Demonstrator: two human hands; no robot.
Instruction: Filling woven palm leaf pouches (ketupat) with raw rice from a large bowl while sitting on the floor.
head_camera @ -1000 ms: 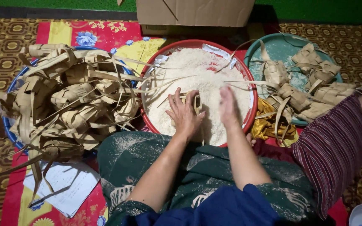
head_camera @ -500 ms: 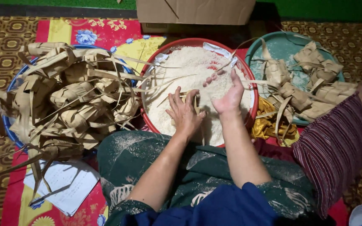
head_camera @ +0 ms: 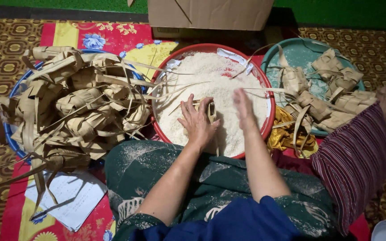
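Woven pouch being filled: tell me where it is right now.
In the head view the pouch sits near the centre, in the red basin of rice, held under the left hand with the right hand just beside it.

Three basins sit side by side: one blue basin (head_camera: 10, 134) of empty woven pouches, one red basin (head_camera: 210, 47) of rice, one teal basin (head_camera: 300, 49); one cardboard box (head_camera: 210, 13).

Single view: head-worn camera, looking steeply down and forward over the wearer's lap to the floor. Close range. Red basin (head_camera: 264, 129) of rice at centre; heap of woven leaf pouches (head_camera: 74, 111) at 9 o'clock; green tray (head_camera: 298, 51) at 2 o'clock; cardboard box (head_camera: 210, 13) at 12 o'clock.
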